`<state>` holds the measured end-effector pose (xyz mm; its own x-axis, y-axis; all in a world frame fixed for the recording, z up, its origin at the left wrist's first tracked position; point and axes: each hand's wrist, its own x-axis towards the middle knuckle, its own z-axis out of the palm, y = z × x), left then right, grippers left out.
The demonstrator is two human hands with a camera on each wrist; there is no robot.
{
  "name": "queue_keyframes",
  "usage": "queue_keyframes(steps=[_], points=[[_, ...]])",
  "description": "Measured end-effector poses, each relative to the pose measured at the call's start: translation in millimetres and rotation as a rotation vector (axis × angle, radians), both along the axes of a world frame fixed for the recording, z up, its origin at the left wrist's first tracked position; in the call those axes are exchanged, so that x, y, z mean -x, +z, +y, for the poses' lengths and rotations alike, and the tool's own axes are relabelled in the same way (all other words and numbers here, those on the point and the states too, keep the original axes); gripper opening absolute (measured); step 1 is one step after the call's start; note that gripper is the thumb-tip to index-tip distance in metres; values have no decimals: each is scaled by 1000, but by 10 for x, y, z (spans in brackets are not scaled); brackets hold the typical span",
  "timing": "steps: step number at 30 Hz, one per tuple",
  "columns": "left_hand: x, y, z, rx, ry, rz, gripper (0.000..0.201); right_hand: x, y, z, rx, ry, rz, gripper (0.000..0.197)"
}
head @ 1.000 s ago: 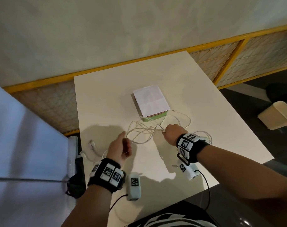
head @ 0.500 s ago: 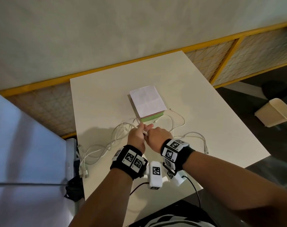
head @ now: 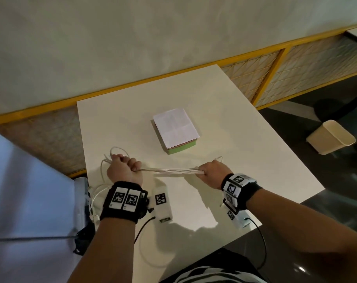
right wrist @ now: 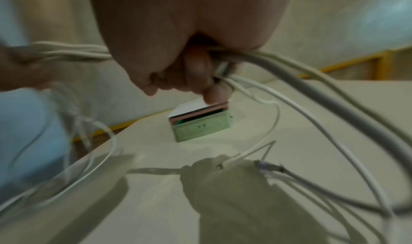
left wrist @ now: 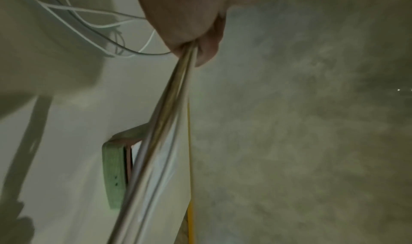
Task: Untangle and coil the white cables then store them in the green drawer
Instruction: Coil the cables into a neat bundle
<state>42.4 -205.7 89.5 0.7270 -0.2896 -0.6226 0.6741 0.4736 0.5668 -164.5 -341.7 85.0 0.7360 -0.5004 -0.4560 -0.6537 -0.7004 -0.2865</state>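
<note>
A bundle of white cables (head: 170, 171) is stretched taut between my two fists above the white table (head: 244, 139). My left hand (head: 123, 168) grips one end of the bundle, with loose loops spilling out past it to the left and down over the table's edge. My right hand (head: 211, 173) grips the other end, and a small loop sticks out beyond it. In the left wrist view the cables (left wrist: 160, 124) run from my fist (left wrist: 189, 41) past the green drawer (left wrist: 113, 173). The green drawer (head: 181, 149) sits mid-table under a white-topped box; its front (right wrist: 201, 127) is slightly open.
A white sheet or lid (head: 175, 127) covers the drawer box. Loose cable ends with plugs (right wrist: 267, 166) trail on the table by my right hand. A beige bin (head: 330, 139) stands on the dark floor to the right. A yellow-framed mesh panel (head: 275, 64) lines the wall.
Half a second ago my hands were together at the bundle's middle. They have since pulled apart, left hand to the left and right hand to the right, drawing the cables taut.
</note>
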Motion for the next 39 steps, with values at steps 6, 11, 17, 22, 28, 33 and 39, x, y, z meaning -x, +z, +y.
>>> queue_keyframes(steps=[6,11,17,22,28,33,39], points=[[-22,-70,50,30,-16,-51,39,4,44,-50,-3,-65,-10,37],[102,-228,145,34,-340,-75,56,-70,50,-18,-31,-118,-69,39],[627,-216,80,-122,-898,-31,91,-258,140,4,36,-106,-76,39],[932,-74,-260,-191,-946,-270,46,-403,156,184,108,28,-8,41],[964,97,-443,-231,-556,-272,65,-467,247,260,72,-6,-148,38],[712,281,-389,-90,-243,-159,48,-291,120,141,-26,-98,-92,30],[548,206,-326,31,-176,-10,50,68,-160,-47,-168,-112,-154,38]])
